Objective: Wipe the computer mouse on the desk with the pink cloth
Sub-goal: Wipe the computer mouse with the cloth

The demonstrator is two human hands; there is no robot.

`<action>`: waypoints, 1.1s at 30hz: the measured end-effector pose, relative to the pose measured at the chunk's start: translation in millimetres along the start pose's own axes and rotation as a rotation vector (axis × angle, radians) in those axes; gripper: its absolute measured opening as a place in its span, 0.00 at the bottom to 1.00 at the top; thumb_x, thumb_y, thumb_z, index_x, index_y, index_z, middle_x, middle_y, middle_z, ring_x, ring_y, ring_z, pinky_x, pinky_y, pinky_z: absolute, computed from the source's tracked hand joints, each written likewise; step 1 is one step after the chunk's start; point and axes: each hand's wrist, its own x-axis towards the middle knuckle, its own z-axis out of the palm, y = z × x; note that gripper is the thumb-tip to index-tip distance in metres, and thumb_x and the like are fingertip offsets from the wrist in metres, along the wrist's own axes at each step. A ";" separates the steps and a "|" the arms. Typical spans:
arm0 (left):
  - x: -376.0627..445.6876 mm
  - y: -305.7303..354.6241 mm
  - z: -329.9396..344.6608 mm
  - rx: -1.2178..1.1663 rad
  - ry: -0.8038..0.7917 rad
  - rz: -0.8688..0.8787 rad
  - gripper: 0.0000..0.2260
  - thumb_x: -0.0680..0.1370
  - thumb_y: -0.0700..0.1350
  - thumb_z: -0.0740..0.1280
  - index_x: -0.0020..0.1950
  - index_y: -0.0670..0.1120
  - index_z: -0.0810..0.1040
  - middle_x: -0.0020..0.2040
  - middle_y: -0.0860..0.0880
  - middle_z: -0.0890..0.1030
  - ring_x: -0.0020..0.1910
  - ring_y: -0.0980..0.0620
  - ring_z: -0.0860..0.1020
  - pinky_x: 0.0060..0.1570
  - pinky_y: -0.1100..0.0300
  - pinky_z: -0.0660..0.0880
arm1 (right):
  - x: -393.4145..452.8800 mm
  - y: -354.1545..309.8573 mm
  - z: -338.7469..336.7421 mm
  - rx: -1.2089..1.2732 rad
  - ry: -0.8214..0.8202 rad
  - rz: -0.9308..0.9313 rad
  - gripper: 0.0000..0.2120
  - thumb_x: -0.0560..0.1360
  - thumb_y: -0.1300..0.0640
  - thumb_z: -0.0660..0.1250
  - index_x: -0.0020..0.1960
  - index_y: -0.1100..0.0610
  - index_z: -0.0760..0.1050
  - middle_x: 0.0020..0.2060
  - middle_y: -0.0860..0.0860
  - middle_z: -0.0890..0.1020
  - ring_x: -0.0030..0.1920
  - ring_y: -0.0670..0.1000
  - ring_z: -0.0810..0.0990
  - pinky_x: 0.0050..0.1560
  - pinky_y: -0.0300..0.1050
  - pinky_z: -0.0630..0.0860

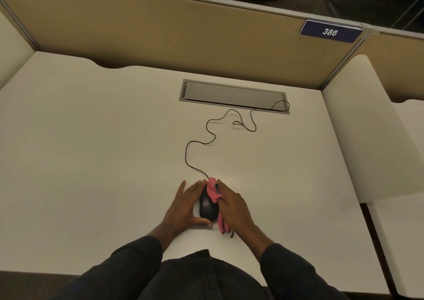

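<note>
A black wired computer mouse (207, 207) lies on the white desk (103, 150) near its front edge. My left hand (183, 204) cups the mouse's left side, fingers forward and thumb curled round its rear end. My right hand (234, 205) holds a bunched pink cloth (214, 193) against the mouse's right side and front. A strip of the cloth hangs out below that hand by the mouse's rear. The cloth hides the front right of the mouse.
The mouse's thin black cable (207, 134) snakes back across the desk into a grey cable hatch (231, 93). Tan partition panels (160, 36) wall the back, with a blue label reading 386 (330, 32). A white side divider (367, 127) stands at the right.
</note>
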 end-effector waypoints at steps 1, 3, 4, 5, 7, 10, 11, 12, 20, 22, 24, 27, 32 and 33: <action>-0.2 0.5 -0.2 0.012 -0.004 0.000 0.56 0.65 0.77 0.64 0.80 0.45 0.50 0.80 0.50 0.55 0.79 0.54 0.53 0.77 0.47 0.40 | -4.3 3.7 2.6 -0.003 -0.005 0.004 0.21 0.82 0.49 0.57 0.75 0.46 0.64 0.62 0.46 0.77 0.59 0.48 0.78 0.56 0.31 0.69; -1.0 0.9 -0.5 0.026 -0.012 -0.007 0.56 0.65 0.77 0.63 0.80 0.46 0.49 0.80 0.50 0.55 0.79 0.54 0.52 0.77 0.47 0.39 | -13.2 8.2 8.0 -0.012 0.000 0.016 0.24 0.81 0.47 0.56 0.76 0.42 0.58 0.65 0.46 0.76 0.59 0.48 0.78 0.58 0.32 0.71; -1.3 1.2 -0.6 0.027 -0.012 -0.010 0.56 0.65 0.78 0.63 0.80 0.46 0.49 0.80 0.50 0.55 0.79 0.54 0.52 0.78 0.47 0.39 | -17.3 9.3 10.7 -0.004 0.010 0.025 0.24 0.80 0.45 0.56 0.75 0.39 0.57 0.65 0.46 0.76 0.59 0.47 0.78 0.58 0.32 0.71; -1.5 1.4 -0.9 0.027 -0.012 -0.012 0.55 0.64 0.78 0.63 0.81 0.47 0.50 0.80 0.50 0.56 0.79 0.54 0.52 0.78 0.47 0.39 | -21.6 10.2 13.2 -0.008 0.017 0.033 0.24 0.80 0.46 0.56 0.75 0.39 0.57 0.67 0.46 0.75 0.61 0.47 0.78 0.61 0.34 0.70; -1.3 2.2 -1.2 0.029 -0.012 -0.014 0.55 0.64 0.78 0.62 0.80 0.46 0.50 0.80 0.50 0.56 0.79 0.54 0.52 0.78 0.46 0.39 | -30.3 13.3 17.3 -0.057 0.014 0.049 0.25 0.81 0.49 0.58 0.77 0.43 0.56 0.71 0.47 0.71 0.67 0.50 0.74 0.66 0.39 0.67; -1.2 2.9 -0.7 0.023 -0.011 -0.022 0.55 0.64 0.78 0.62 0.81 0.47 0.49 0.80 0.50 0.56 0.79 0.54 0.52 0.78 0.45 0.40 | -43.5 17.5 18.0 -0.124 0.015 0.036 0.27 0.80 0.52 0.59 0.78 0.45 0.56 0.73 0.48 0.69 0.69 0.51 0.71 0.67 0.36 0.61; -1.1 3.0 -0.6 0.023 -0.010 -0.025 0.56 0.64 0.78 0.63 0.81 0.47 0.49 0.80 0.51 0.55 0.79 0.55 0.51 0.78 0.46 0.40 | -47.4 17.7 16.6 -0.146 0.012 0.018 0.28 0.80 0.53 0.60 0.78 0.45 0.55 0.73 0.47 0.68 0.70 0.50 0.71 0.67 0.35 0.59; -1.2 3.4 0.0 0.020 -0.008 -0.024 0.56 0.64 0.78 0.63 0.81 0.47 0.49 0.80 0.51 0.55 0.79 0.56 0.51 0.78 0.47 0.39 | -51.5 18.1 15.3 -0.173 0.005 -0.010 0.29 0.80 0.54 0.62 0.78 0.46 0.54 0.73 0.47 0.68 0.70 0.49 0.70 0.67 0.34 0.56; -2.7 0.9 3.4 -0.019 0.002 -0.025 0.54 0.66 0.77 0.64 0.81 0.49 0.48 0.79 0.55 0.51 0.79 0.60 0.47 0.77 0.51 0.35 | -64.4 13.7 10.6 -0.588 0.043 -0.444 0.40 0.53 0.56 0.85 0.63 0.60 0.79 0.63 0.55 0.79 0.61 0.55 0.80 0.58 0.52 0.75; -2.7 0.2 4.2 -0.023 0.002 -0.024 0.54 0.66 0.77 0.64 0.81 0.50 0.47 0.79 0.56 0.50 0.78 0.61 0.47 0.77 0.51 0.35 | -59.2 13.0 14.1 -0.665 -0.033 -0.442 0.42 0.48 0.51 0.86 0.61 0.58 0.80 0.61 0.54 0.81 0.59 0.54 0.81 0.57 0.50 0.75; -2.8 -0.2 3.7 -0.027 -0.003 -0.021 0.54 0.66 0.77 0.64 0.80 0.50 0.47 0.78 0.56 0.50 0.78 0.61 0.47 0.77 0.52 0.34 | -52.4 9.9 15.4 -0.726 -0.118 -0.442 0.44 0.45 0.48 0.85 0.60 0.57 0.82 0.59 0.53 0.82 0.59 0.53 0.82 0.58 0.49 0.74; -1.7 0.8 2.0 -0.018 -0.028 -0.021 0.52 0.67 0.75 0.64 0.80 0.49 0.49 0.79 0.53 0.51 0.79 0.56 0.49 0.76 0.52 0.33 | -42.6 -2.9 14.9 -0.752 -0.212 -0.413 0.51 0.43 0.40 0.83 0.64 0.57 0.78 0.63 0.56 0.80 0.61 0.52 0.80 0.62 0.48 0.74; -0.6 3.3 -0.2 0.009 -0.026 0.001 0.49 0.69 0.74 0.62 0.79 0.47 0.51 0.80 0.47 0.57 0.79 0.52 0.53 0.77 0.48 0.36 | -30.4 -8.1 10.1 -0.877 -0.289 -0.357 0.65 0.57 0.36 0.77 0.78 0.63 0.44 0.77 0.61 0.54 0.73 0.54 0.67 0.72 0.54 0.37; -1.4 3.1 -0.1 -0.008 -0.011 0.004 0.49 0.69 0.74 0.62 0.79 0.46 0.51 0.79 0.47 0.57 0.79 0.52 0.53 0.77 0.47 0.38 | -31.9 -8.4 8.4 -0.866 -0.346 -0.361 0.60 0.51 0.36 0.80 0.75 0.61 0.62 0.73 0.59 0.68 0.67 0.53 0.75 0.74 0.53 0.49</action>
